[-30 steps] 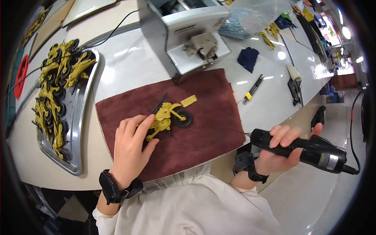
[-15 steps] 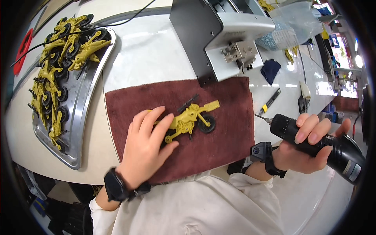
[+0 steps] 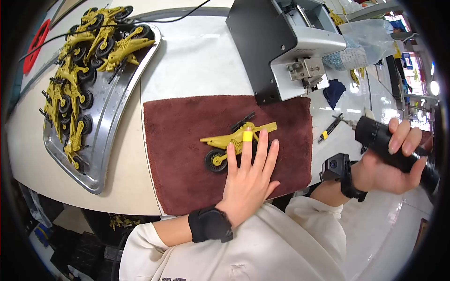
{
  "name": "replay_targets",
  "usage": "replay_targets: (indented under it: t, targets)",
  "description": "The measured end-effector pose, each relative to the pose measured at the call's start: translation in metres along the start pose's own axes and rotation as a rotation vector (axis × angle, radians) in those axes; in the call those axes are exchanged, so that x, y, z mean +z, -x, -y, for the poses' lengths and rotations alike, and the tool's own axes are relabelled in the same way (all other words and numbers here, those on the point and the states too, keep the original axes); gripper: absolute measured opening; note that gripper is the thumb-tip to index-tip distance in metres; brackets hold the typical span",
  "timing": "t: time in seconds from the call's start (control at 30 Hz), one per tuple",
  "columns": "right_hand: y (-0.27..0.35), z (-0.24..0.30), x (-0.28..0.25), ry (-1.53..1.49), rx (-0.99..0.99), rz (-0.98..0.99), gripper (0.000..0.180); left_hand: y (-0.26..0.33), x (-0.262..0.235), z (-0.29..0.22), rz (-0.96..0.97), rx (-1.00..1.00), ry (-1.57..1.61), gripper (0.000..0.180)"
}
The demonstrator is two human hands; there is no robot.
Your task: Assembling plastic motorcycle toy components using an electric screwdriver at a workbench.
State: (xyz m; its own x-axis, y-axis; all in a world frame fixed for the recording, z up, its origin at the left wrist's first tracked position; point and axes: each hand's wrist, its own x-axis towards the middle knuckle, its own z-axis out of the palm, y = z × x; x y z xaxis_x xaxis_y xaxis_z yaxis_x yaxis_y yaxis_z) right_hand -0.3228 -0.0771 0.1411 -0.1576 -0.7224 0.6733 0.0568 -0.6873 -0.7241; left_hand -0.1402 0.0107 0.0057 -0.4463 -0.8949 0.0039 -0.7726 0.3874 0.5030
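Metal tray of yellow toy motorcycles at left; maroon towel bearing one yellow toy motorcycle, left hand flat on it, fingers slightly spread; grey machine behind; right hand wrapped around black electric screwdriver, off the towel.

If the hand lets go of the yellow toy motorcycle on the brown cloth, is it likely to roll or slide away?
Probably not. The toy motorcycle lies on its side, so its wheels likely cannot roll. The brown cloth looks soft and napped, which should grip it. It seems thin moulded plastic, likely light, and the left hand pins it with flat fingers.
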Motion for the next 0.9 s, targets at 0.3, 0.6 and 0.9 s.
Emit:
replay_targets:
  t: [0.3, 0.6, 0.9]
  targets:
    - [-0.017, -0.033, 0.038, 0.036, 0.037, 0.061, 0.042, 0.006, 0.004, 0.005, 0.050, 0.047, -0.123, 0.087]
    - [-0.027, -0.069, 0.042, 0.154, 0.103, 0.069, 0.041, 0.003, -0.001, 0.011, 0.071, 0.127, -0.052, 0.081]
    - [-0.020, -0.068, 0.047, 0.188, 0.105, 0.062, 0.053, 0.004, -0.002, 0.015, 0.046, 0.238, 0.052, 0.065]
